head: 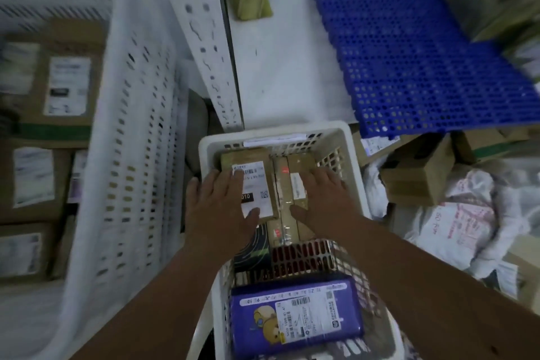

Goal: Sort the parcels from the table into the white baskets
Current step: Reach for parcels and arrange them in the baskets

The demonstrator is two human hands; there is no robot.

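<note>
I had both arms reaching down into the small white basket [355,172]. My left hand [225,207] lay flat, fingers straight and spread, on a brown labelled box [257,164] at the basket's far left; it grasped nothing, only pressed. My right hand [323,199] lay the same way, fingers extended, on a taped brown box [287,213] just beside the first, thumb pointing toward the left hand.

The white label under my left hand carried a barcode, a QR code and a black strip reading "010"; the rest was too blurred to read. Nearer me, a purple parcel [295,321] with a cartoon bear bore a white shipping label and a numbered scale running to 10.

The two boxes filled the basket's far end wall to wall. A tall white crate [137,155] stood close on the left, a blue perforated pallet [423,61] beyond on the right.
</note>
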